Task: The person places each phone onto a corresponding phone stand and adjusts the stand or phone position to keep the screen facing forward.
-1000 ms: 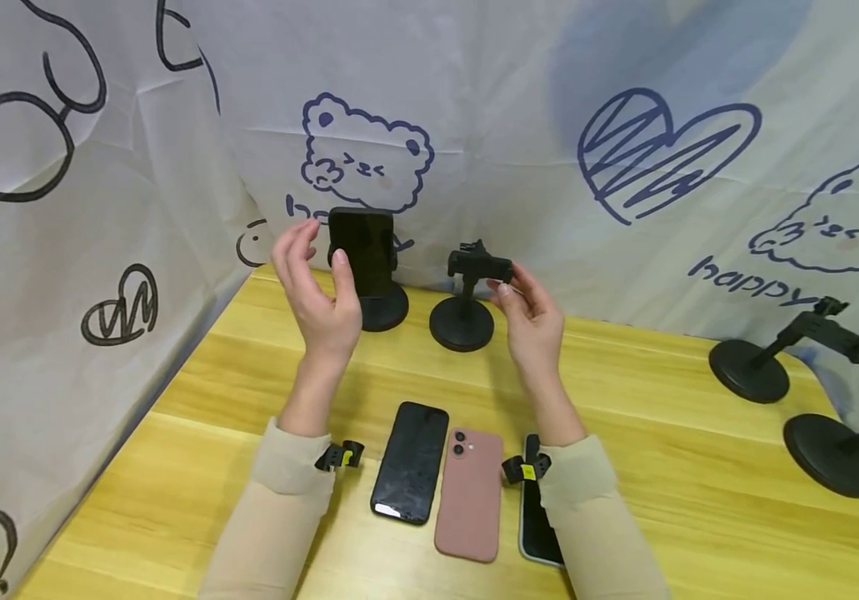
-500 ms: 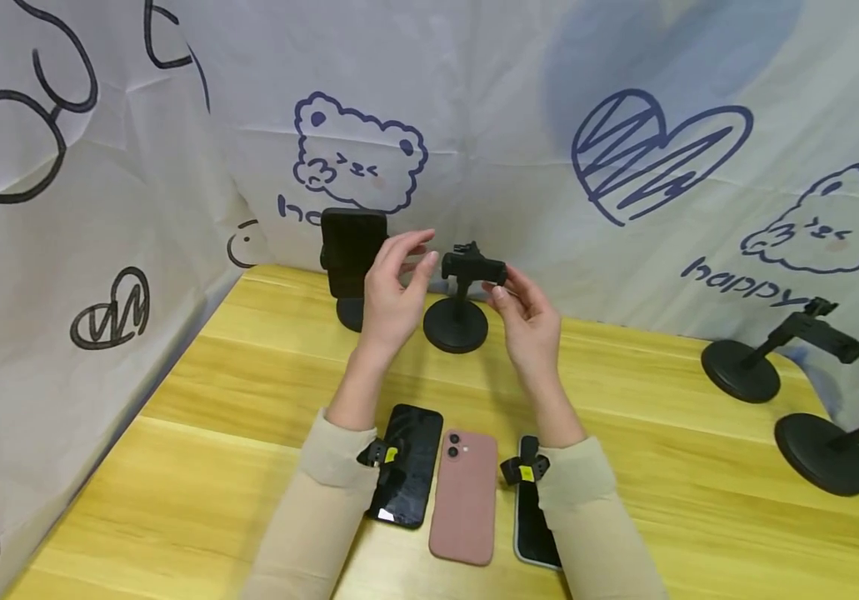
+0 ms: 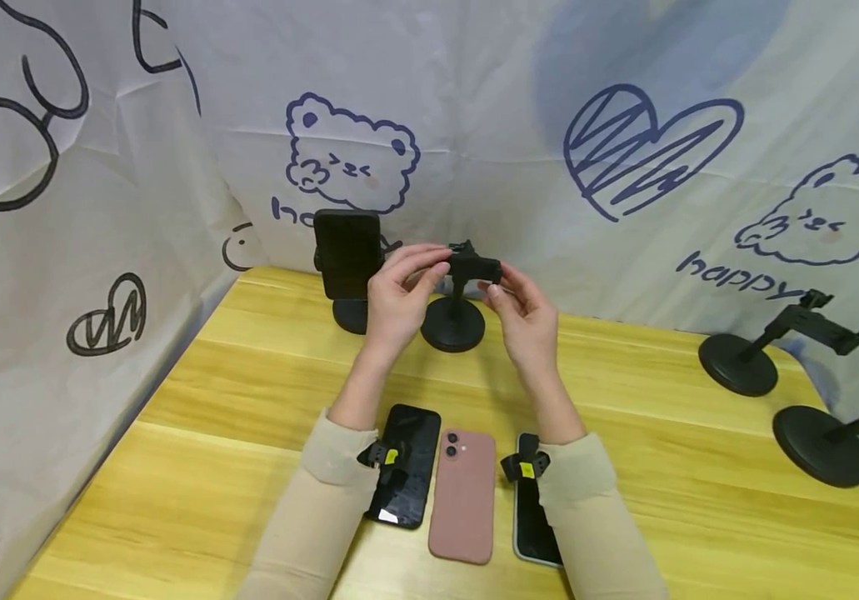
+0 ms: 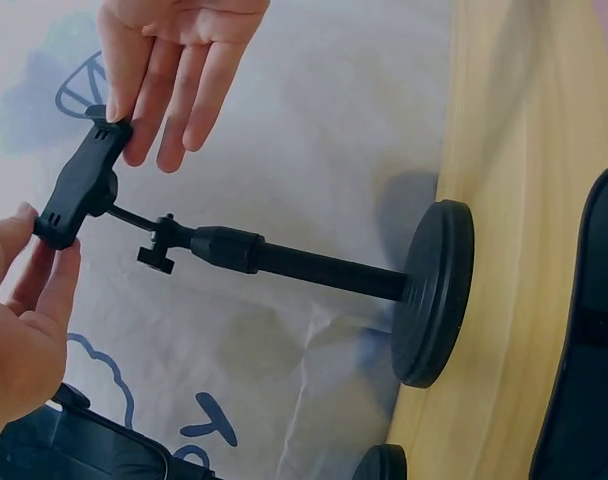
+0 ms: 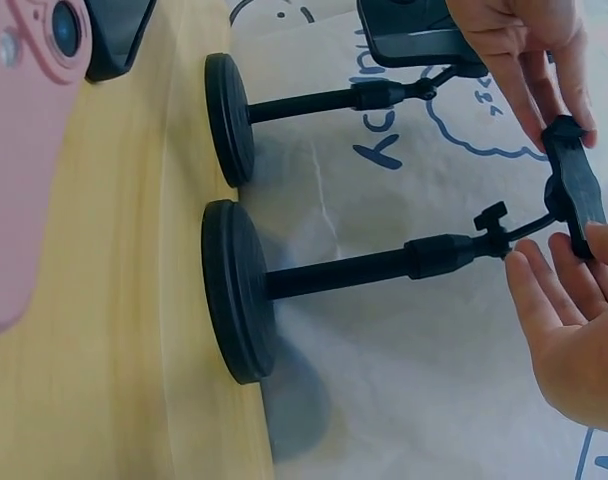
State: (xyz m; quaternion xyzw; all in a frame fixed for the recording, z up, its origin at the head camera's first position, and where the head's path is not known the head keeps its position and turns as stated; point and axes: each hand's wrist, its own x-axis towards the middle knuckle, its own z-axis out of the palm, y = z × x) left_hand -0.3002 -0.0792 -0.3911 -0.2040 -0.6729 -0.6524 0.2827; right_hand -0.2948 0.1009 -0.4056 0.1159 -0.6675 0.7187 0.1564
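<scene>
A black phone stand (image 3: 453, 325) with a round base stands near the back of the table, its clamp (image 4: 81, 185) raised on a thin stem. My left hand (image 3: 397, 304) pinches the left end of the clamp between thumb and fingers. At the opposite end, my right hand (image 3: 530, 325) pinches the clamp with its thumb and fingertips, as the right wrist view also shows. The clamp holds no phone. Just left of it, a second stand (image 3: 350, 315) carries an upright black phone (image 3: 347, 254), partly behind my left hand.
On the table (image 3: 249, 467) in front lie a black phone (image 3: 408, 467), a pink phone (image 3: 463, 497) and another dark-screened phone (image 3: 532, 521) partly under my right forearm. Two more stands (image 3: 738, 364) occupy the right side. A drawn-on white cloth (image 3: 504, 108) hangs behind.
My left hand has moved right from beside the upright phone to the clamp's left end and now pinches it. The right hand has kept its place at the other end.
</scene>
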